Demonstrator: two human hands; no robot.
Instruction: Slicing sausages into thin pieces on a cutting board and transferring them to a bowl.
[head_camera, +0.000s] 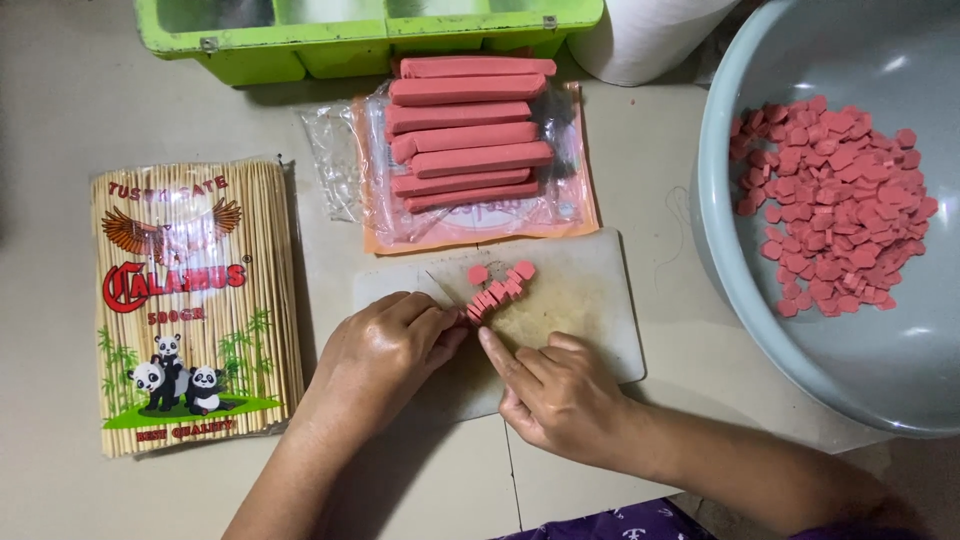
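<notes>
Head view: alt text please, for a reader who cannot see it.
Two hands, left and right, slice a pink sausage on a white board. Whole sausages lie behind, cut pieces fill a grey bowl, and a skewer pack lies left.

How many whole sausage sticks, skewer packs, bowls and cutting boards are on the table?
Whole pink sausage sticks: 7
Bamboo skewer pack: 1
Grey bowl: 1
Cutting board: 1
Total: 10
</notes>
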